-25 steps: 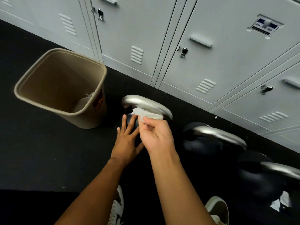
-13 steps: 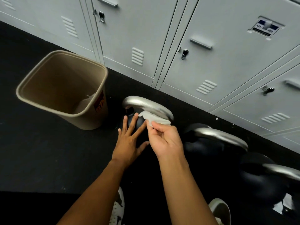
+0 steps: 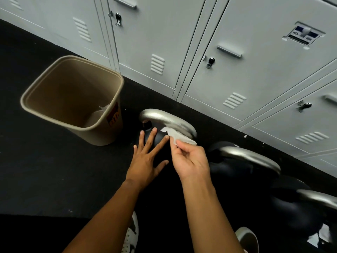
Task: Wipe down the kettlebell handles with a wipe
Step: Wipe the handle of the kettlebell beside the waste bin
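Wipe (image 3: 179, 136) has apparently slid rightward along handle (image 3: 167, 120) with right hand (image 3: 191, 161).

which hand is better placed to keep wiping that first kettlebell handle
The right hand. It already pinches the wipe against the near end of the silver handle. The left hand lies flat and open on the black kettlebell body, steadying it, with no wipe.
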A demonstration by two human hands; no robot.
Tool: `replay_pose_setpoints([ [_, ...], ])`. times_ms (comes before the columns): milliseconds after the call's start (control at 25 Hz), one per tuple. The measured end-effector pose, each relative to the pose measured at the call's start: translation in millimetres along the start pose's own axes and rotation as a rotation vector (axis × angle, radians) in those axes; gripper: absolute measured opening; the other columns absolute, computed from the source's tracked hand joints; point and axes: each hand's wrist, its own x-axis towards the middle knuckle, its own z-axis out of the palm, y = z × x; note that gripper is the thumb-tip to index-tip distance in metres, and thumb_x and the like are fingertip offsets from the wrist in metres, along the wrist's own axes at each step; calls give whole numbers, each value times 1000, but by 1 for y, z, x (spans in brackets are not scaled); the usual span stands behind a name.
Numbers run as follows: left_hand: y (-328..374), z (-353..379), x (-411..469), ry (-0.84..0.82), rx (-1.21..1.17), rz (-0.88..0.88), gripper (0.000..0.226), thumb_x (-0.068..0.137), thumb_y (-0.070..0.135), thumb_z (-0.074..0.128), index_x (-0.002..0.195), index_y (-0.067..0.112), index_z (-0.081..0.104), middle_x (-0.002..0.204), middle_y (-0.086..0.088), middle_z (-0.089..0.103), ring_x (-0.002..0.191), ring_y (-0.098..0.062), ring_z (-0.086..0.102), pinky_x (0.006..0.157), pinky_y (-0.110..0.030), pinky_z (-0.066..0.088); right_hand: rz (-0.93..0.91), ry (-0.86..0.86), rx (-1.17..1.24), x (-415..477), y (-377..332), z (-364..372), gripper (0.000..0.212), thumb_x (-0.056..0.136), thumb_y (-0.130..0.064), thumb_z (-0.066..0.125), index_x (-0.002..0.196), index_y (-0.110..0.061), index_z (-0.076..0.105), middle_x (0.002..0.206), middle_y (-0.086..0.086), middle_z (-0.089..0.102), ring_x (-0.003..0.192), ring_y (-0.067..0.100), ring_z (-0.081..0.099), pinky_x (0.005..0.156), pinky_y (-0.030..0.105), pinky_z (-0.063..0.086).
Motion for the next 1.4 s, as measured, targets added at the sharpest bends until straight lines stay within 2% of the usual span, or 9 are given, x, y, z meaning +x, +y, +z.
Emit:
replay_pose_setpoints([
  [120,-1,0,0,3,-17,6,88,90,45,65,153,52,4,163,18,-20,148,-23,-27,116,-67,7,-140,101,-415,4,6,4,24,100,-8,50,110,7,65,116,24,67,114,41,61,112,48,37],
  [240,-2,1,-3,20,-46,19,92,88,44,66,149,57,-2,162,19,-20,149,-22,-26,116,-66,7,-43,24,-249,5,21,17,32,97,1,53,129,1,57,135,20,57,113,24,61,106,28,44],
  [400,-1,1,0,8,-6,7,87,90,46,62,150,58,0,162,19,-21,148,-22,-27,116,-65,7,66,91,64,2,5,5,33,97,9,46,129,10,53,141,26,50,133,33,48,113,37,38],
  [640,-1,0,-1,5,-33,13,96,89,44,66,143,66,-10,160,22,-24,148,-21,-28,117,-62,3,37,121,-140,3,16,27,31,96,8,49,126,4,56,140,21,53,126,27,53,109,32,42],
  [960,-2,2,0,17,-13,23,93,89,43,67,150,56,-2,162,18,-21,148,-21,-28,116,-63,5,56,160,39,11,15,21,40,97,9,45,137,9,48,143,24,49,136,33,45,117,38,34],
  [1080,-6,5,-2,1,-5,4,97,88,44,66,147,59,-10,162,17,-24,148,-21,-29,117,-65,8,75,159,-44,5,20,24,36,94,14,46,129,7,53,138,24,53,133,36,48,112,40,40],
  [1200,-5,5,0,0,5,16,84,88,50,57,151,51,2,162,16,-22,148,-21,-29,117,-64,5,88,82,42,1,10,14,27,94,15,43,117,9,57,127,27,58,132,39,48,113,43,38],
  [1280,-3,3,1,14,-11,23,84,89,48,61,153,49,6,162,18,-22,148,-21,-29,115,-61,2,75,87,123,8,5,9,34,97,10,44,130,11,53,138,27,52,134,37,46,116,41,34],
  [1400,-3,3,-1,16,-28,20,92,89,41,67,151,51,0,162,18,-22,148,-21,-28,116,-62,5,-76,103,-168,11,17,21,35,98,3,46,131,11,52,134,29,54,131,40,49,117,43,31],
])
